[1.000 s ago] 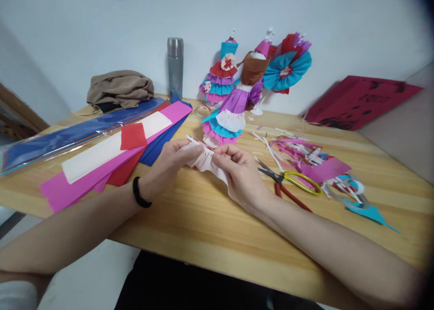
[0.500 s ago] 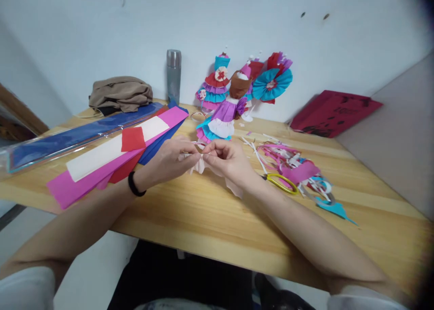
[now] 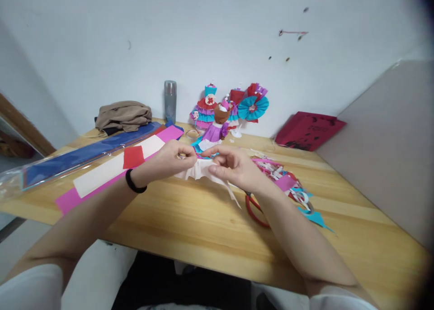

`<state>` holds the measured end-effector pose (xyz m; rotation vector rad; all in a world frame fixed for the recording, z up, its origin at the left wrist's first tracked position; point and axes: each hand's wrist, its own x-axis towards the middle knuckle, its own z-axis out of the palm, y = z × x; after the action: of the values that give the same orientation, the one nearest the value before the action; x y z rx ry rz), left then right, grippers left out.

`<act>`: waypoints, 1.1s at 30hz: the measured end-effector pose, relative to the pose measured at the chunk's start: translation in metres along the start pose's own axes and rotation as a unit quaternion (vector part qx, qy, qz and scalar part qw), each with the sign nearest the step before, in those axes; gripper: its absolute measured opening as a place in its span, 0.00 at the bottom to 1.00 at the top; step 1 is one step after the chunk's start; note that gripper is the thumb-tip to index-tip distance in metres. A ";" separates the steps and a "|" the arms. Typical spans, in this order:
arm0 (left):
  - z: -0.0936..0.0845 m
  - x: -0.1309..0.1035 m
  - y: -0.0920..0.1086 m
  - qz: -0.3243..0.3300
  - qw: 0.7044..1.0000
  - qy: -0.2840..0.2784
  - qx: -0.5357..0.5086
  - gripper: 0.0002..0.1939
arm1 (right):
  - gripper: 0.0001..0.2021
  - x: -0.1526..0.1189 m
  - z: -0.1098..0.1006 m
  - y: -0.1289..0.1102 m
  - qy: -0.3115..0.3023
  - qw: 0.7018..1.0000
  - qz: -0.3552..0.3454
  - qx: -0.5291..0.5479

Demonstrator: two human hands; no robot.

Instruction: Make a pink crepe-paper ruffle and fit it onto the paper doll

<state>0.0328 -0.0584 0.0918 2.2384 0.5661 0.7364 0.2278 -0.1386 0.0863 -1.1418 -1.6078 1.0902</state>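
Note:
A gathered strip of white crepe paper point(image 3: 200, 169) hangs between my two hands above the table. My left hand point(image 3: 172, 158) has its fingertips pinched on the strip's upper left part. On the other side, my right hand point(image 3: 235, 165) has its thumb across the front of the paper, index finger stretched toward the left hand. The strip's loose end trails down below the right hand. Under my right forearm lie scissors with a red handle point(image 3: 255, 214), partly hidden. Just behind the hands stands a small doll-like paper dress with a purple skirt point(image 3: 213, 132).
Crepe sheets, including pink point(image 3: 69, 201), white point(image 3: 88, 182) and red point(image 3: 133, 157), lie left beside a plastic-wrapped blue pack point(image 3: 68, 158). Behind are brown cloth point(image 3: 124, 115), a grey bottle point(image 3: 170, 102), paper dresses point(image 3: 205, 112) and a magenta bag point(image 3: 307, 130). Paper scraps point(image 3: 286, 182) lie right.
The view has tilted upward. My hands have drawn slightly apart, and more of the white strip shows between them. My right index finger has straightened from its pinch. The red scissor handle now shows.

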 end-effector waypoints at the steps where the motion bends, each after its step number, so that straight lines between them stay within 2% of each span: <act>1: -0.002 0.001 0.005 0.026 0.999 0.013 0.036 0.11 | 0.18 -0.001 -0.002 -0.002 -0.011 1.000 -0.002 0.008; 4: -0.007 0.005 0.017 0.112 0.981 0.040 0.154 0.13 | 0.21 -0.002 -0.005 -0.008 -0.027 1.000 -0.007 0.009; 7: -0.005 0.008 0.025 0.185 0.933 0.067 0.300 0.13 | 0.22 -0.004 -0.004 -0.013 0.036 0.995 -0.033 -0.092; 9: 0.001 0.008 0.028 0.209 0.897 0.092 0.378 0.13 | 0.25 -0.006 -0.001 -0.016 0.076 0.980 -0.052 -0.176; 11: 0.007 0.007 0.029 0.221 0.869 0.106 0.430 0.13 | 0.28 -0.009 0.000 -0.018 0.090 0.966 -0.060 -0.234; 14: 0.010 0.006 0.029 0.228 0.846 0.118 0.467 0.13 | 0.33 -0.013 -0.002 -0.020 0.095 0.954 -0.059 -0.278; 16: 0.006 0.006 0.028 0.223 0.847 0.138 0.463 0.13 | 0.32 -0.013 -0.006 -0.019 0.095 0.954 -0.063 -0.277; 18: 0.000 0.008 0.026 0.216 0.860 0.155 0.436 0.13 | 0.28 -0.010 -0.010 -0.017 0.108 0.960 -0.074 -0.246; 23: -0.006 0.014 0.020 0.187 0.930 0.143 0.282 0.14 | 0.14 0.004 -0.012 -0.012 0.149 0.980 -0.081 -0.100; 25: -0.004 0.016 0.017 0.176 0.948 0.146 0.221 0.15 | 0.13 0.009 -0.011 -0.012 0.162 0.982 -0.069 -0.061; 28: 0.001 0.019 0.013 0.176 0.956 0.152 0.182 0.15 | 0.15 0.014 -0.009 -0.013 0.171 0.984 -0.052 -0.011; 33: 0.004 0.020 0.009 0.179 0.954 0.144 0.195 0.16 | 0.15 0.023 -0.006 -0.005 0.186 0.979 -0.030 0.072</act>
<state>0.0521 -0.0544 0.1032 2.6598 0.4775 1.2398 0.2271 -0.1162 0.0961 -1.1174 -1.2436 0.8769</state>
